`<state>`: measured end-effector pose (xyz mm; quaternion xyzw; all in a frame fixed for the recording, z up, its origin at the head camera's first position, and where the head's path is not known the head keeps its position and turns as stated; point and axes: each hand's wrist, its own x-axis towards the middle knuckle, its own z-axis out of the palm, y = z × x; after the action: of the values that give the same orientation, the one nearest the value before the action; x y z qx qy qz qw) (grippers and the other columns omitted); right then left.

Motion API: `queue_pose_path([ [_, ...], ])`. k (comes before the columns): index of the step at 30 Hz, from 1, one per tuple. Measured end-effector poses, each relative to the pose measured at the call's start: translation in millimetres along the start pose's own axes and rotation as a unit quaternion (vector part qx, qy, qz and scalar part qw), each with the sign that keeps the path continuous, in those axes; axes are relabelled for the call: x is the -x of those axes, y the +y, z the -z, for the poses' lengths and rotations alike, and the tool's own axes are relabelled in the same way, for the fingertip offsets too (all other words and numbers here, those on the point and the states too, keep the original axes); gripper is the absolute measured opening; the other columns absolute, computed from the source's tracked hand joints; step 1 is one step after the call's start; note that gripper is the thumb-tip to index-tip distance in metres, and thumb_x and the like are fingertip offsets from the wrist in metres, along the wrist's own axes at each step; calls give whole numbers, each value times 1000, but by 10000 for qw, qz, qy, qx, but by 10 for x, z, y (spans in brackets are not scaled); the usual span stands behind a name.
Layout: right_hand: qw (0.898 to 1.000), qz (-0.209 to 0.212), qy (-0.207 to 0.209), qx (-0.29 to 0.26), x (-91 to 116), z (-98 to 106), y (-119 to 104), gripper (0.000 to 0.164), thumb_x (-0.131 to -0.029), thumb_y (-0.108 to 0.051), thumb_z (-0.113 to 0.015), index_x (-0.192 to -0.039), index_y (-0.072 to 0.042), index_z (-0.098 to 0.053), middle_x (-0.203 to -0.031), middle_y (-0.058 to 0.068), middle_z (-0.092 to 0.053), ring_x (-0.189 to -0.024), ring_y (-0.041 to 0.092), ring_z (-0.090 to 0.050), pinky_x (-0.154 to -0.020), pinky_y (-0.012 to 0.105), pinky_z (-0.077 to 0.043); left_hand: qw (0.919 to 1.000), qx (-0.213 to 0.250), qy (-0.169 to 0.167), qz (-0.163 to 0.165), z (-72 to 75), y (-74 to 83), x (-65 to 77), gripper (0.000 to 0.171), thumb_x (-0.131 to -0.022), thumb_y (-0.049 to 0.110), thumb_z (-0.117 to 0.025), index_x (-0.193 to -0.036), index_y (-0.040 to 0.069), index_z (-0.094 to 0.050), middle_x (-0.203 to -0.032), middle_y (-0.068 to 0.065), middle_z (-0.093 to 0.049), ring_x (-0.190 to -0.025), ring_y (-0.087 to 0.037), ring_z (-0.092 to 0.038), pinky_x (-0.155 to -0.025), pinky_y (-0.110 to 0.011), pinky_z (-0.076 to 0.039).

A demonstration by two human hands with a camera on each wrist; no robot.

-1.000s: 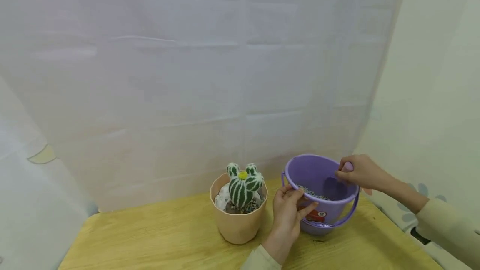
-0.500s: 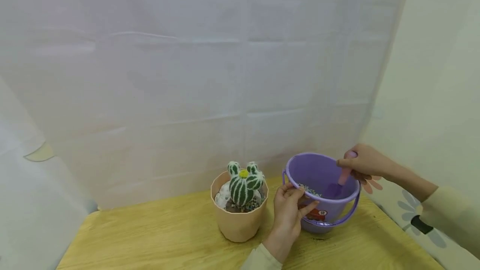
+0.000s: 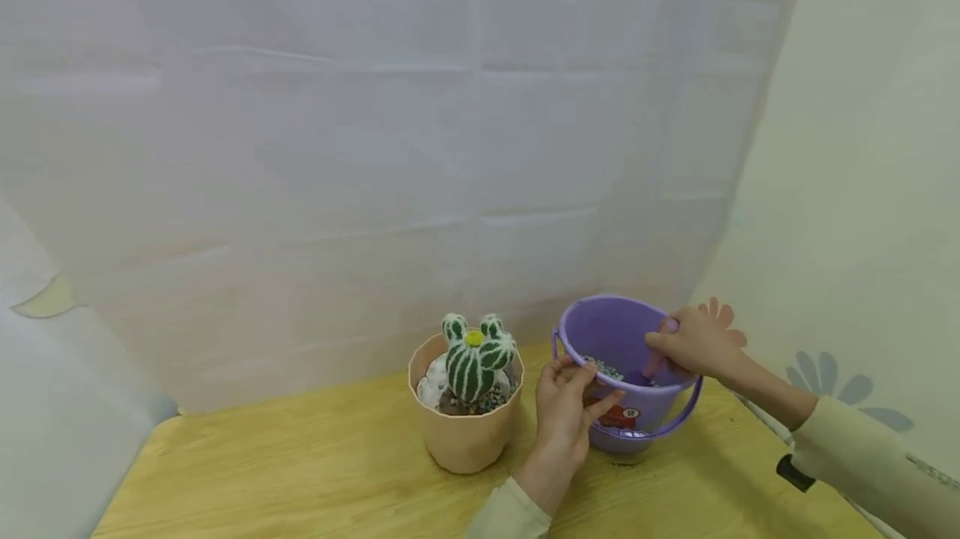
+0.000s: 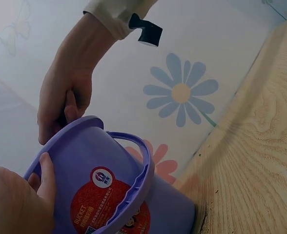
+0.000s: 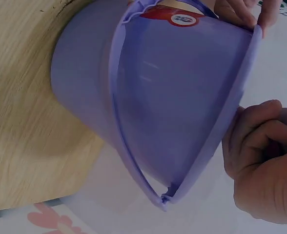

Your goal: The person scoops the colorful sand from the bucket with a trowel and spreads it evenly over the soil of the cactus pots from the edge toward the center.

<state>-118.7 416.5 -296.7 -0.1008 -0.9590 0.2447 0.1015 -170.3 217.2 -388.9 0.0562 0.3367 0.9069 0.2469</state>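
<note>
A purple bucket (image 3: 611,324) with a red label stands on the table, and small mixed gravel (image 3: 602,367) lies inside it. My left hand (image 3: 561,414) pinches the near left part of its rim. Over the right side of the opening, my right hand (image 3: 697,345) grips a small trowel (image 3: 654,362) by its pink handle. The trowel's purple blade is down at the gravel, partly hidden by the rim. In the right wrist view the bucket wall (image 5: 182,92) hides the blade, and my right hand (image 5: 265,151) shows with curled fingers. The bucket's handle (image 4: 141,187) hangs down its outer side.
Left of the bucket stands a peach flowerpot (image 3: 465,439) with a striped green-and-white toy-like cactus (image 3: 471,368), white stones and gravel. The yellow wooden table (image 3: 300,456) meets pale sheeting (image 3: 337,189) behind. A wall with printed flowers (image 4: 181,92) runs along the right.
My right hand first lifted with the trowel, showing its pink handle, then moved down and left, pushing the blade toward the gravel. My left hand keeps its hold on the rim. The view shifted slightly.
</note>
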Motion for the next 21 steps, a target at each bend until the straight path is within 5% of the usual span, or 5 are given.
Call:
queue_pose_path([
  [3,9977,-98,-360,-562,-89,-55,62,37,-97,-21,-61,-65,-9,-76,-50,3,-60,-40,13,-47,-40,23,-35,9999,-8,-110,2,5,-10,-1,39,-95,-1,-67,-126,-4,-44,-111,-20,-55,-93,-32,-63,-81,-52,-59],
  [10,9689,-433,-1173,-2133,-377,-218,261,33,-100,-12,-58,-80,11,-71,-78,23,-72,-50,14,-53,-50,23,-43,9995,20,-282,126,52,17,-7,36,-96,-1,-64,-125,-4,-44,-112,-19,-58,-90,-29,-65,-83,-53,-59],
  [21,9538,258,-1362,-2667,-283,-227,493,31,-104,-14,-57,-90,7,-76,-85,26,-72,-58,20,-63,-55,30,-56,9988,-56,-418,238,35,-29,-20,37,-94,2,-68,-123,-5,-46,-112,-20,-60,-85,-28,-66,-82,-51,-59],
])
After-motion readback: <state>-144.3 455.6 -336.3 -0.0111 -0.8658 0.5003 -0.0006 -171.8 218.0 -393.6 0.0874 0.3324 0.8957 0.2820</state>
